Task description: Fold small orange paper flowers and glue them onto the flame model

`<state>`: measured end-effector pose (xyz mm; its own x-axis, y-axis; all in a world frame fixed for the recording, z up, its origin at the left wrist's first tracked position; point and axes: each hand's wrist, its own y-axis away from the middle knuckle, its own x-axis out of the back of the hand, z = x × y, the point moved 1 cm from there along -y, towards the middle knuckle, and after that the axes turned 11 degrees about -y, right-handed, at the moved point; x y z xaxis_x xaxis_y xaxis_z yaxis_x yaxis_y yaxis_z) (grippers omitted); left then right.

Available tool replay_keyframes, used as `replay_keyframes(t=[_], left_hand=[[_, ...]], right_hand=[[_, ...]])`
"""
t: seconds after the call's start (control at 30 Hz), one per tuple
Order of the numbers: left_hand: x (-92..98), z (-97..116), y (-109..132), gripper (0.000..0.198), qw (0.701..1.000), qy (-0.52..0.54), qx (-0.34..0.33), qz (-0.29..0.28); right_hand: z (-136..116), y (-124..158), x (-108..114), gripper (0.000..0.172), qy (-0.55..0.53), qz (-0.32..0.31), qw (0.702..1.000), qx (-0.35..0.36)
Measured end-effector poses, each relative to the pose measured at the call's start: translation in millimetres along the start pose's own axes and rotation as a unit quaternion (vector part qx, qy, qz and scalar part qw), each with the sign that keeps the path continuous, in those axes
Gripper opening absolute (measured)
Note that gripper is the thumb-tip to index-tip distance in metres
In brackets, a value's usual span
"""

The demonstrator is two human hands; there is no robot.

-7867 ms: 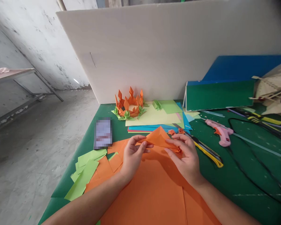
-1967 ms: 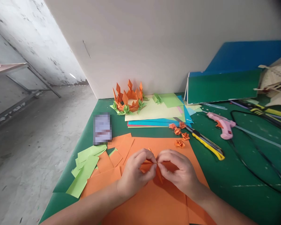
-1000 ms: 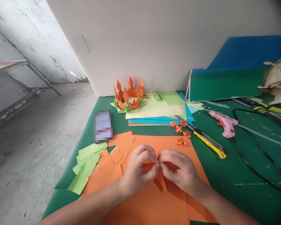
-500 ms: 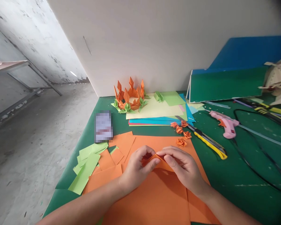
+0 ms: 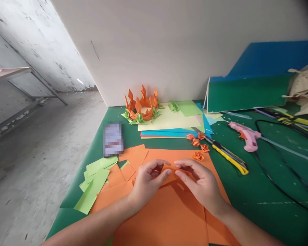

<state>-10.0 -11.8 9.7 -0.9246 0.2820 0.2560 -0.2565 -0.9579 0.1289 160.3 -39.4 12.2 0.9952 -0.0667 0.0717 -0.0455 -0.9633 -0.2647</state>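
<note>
A small piece of orange paper is pinched between both hands, just above larger orange sheets. My left hand grips its left side with thumb and bent fingers. On the right side, my right hand holds it the same way; part of the paper is hidden behind the fingers. Beyond my right hand lie several small folded orange paper flowers. An orange paper crown with green leaf pieces stands farther back.
Green paper strips and a phone-like blurred object lie on the left. To the right are a yellow utility knife and a pink glue gun with a black cord. Coloured sheets are stacked at the back of the green table.
The orange paper has turned in my fingers, with an edge now raised between the thumbs. My fingertips have moved slightly apart.
</note>
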Motion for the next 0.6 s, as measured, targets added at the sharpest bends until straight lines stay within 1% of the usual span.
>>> replay_keyframes(t=[0.13,0.27,0.43,0.6], left_hand=[[-0.5,-1.0,0.2,0.029,1.000,0.000,0.007,0.017],[-0.5,-2.9,0.6,0.029,1.000,0.006,0.006,0.019],[-0.1,-3.0,1.2,0.029,1.000,0.004,-0.012,0.023],[0.6,-0.9,1.4,0.027,0.999,-0.010,-0.042,0.021]], right_hand=[[-0.2,-0.9,0.4,0.013,0.014,0.015,1.000,0.011],[-0.4,-1.3,0.4,0.010,0.020,0.018,0.999,0.023],[-1.8,-0.9,1.2,0.006,0.039,0.028,0.998,0.040],[-3.0,-1.4,1.5,0.006,0.034,0.024,0.999,0.032]])
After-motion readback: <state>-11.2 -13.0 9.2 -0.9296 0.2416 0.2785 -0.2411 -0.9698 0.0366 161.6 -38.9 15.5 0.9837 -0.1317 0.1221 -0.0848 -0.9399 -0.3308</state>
